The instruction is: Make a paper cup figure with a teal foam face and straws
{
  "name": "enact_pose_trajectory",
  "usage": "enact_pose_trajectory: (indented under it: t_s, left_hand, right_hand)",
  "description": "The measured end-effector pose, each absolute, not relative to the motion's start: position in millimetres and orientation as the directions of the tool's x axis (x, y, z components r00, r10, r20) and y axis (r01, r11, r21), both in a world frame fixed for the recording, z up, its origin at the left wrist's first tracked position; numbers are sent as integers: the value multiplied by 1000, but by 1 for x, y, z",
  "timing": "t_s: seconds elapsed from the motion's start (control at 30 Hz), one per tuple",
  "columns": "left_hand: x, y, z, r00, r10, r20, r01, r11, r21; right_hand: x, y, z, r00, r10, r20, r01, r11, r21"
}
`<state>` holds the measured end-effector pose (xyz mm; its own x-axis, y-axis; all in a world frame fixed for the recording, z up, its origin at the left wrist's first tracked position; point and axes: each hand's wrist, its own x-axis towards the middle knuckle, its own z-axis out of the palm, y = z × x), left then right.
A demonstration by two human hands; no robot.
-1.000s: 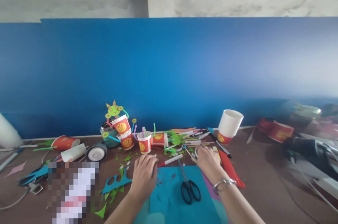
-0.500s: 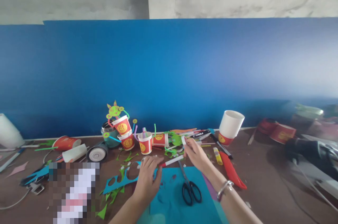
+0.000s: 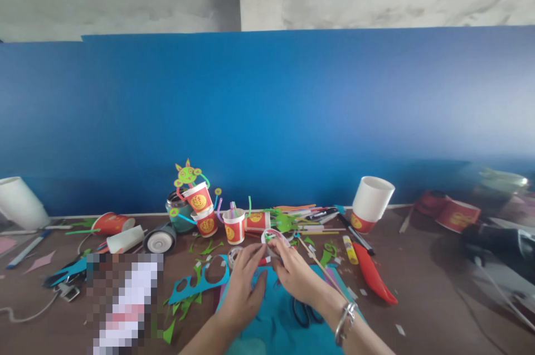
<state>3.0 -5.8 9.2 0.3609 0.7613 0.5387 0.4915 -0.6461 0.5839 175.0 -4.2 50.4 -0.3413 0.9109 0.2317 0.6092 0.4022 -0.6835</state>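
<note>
My left hand is over the left edge of a blue paper sheet, fingers stretched out and thumb apart. A small roll of tape shows just behind its knuckles. My right hand has its fingers bent onto a white tape ring; its grip is partly hidden. The fingertips of both hands are close together. Between them the red and white end of a marker peeks out. Black-handled scissors lie on the blue sheet, partly covered by my right forearm.
Decorated red paper cups stand along the back, with pens beside them. A tall white cup stack, a glue stick and a red pouch-like piece are to the right. Blue cut-out paper and green scraps lie left.
My right hand has come left and down, towards my left hand, with the white ring now seen face-on. The marker is now mostly covered, and my forearm overlaps the scissors.
</note>
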Motion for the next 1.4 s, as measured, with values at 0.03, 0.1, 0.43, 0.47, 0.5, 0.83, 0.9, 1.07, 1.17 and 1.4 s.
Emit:
enact_pose_trajectory:
  t_s: [0.03, 0.1, 0.43, 0.47, 0.5, 0.83, 0.9, 1.07, 1.17, 1.4]
  left_hand:
    - [3, -6, 10, 353, 766, 537, 481, -641, 598]
    - [4, -7, 13, 324, 781, 534, 457, -623, 635]
    - [5, -5, 10, 184, 836, 517, 425, -542, 725]
    - [5, -4, 8, 224, 817, 531, 460, -569, 682]
    - [4, -4, 6, 268, 795, 544, 489, -599, 634]
    - [6, -3, 11, 121, 829, 547, 410, -543, 733]
    - [7, -2, 14, 78, 838, 539, 387, -524, 759]
    - [7, -1, 14, 50, 811, 583, 364, -558, 745]
    - [6, 1, 11, 46, 805, 592, 344, -569, 747]
    - [6, 1, 10, 43, 807, 588, 329, -567, 755]
  right_hand:
    - [175, -5, 51, -340, 912, 231, 620, 402, -674]
    - [174, -6, 53, -338, 912, 231, 635, 402, -660]
    - [172, -6, 53, -388, 881, 271, 634, 469, -615]
    - [172, -6, 53, -389, 880, 272, 632, 470, -616]
    - [172, -6, 53, -386, 881, 272, 634, 468, -616]
    - [167, -12, 63, -393, 886, 247, 658, 459, -597]
    - [163, -14, 64, -399, 883, 247, 671, 465, -578]
    - [159, -16, 64, -420, 864, 279, 696, 503, -512]
    - [158, -16, 64, -417, 859, 297, 694, 512, -507]
    - [159, -18, 65, -429, 851, 304, 672, 526, -521]
